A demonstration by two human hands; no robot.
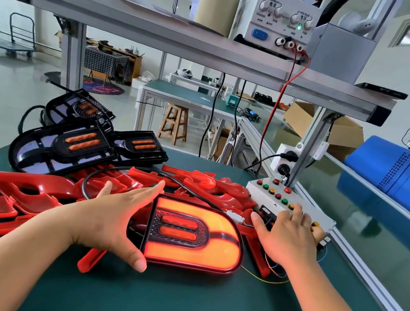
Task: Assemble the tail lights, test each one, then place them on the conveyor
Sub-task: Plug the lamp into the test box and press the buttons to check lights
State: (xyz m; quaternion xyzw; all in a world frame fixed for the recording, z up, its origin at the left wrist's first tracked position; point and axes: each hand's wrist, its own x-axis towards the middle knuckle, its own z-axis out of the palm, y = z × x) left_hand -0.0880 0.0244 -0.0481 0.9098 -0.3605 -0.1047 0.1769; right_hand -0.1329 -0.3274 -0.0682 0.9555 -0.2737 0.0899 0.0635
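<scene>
An assembled tail light lies on the green table, glowing orange-red, with a black cable running from its top to a white connector. My left hand holds its left edge, fingers straight above it and thumb along its lower rim. My right hand rests on the white test box, fingers spread over its coloured buttons. Several loose red lens covers lie scattered to the left and behind. Black housings with orange inserts are stacked at the back left.
The conveyor runs along the right behind an aluminium rail. A power supply reading 12.00 sits on the shelf above, red and black leads dropping to the test box. A blue machine stands at the far right.
</scene>
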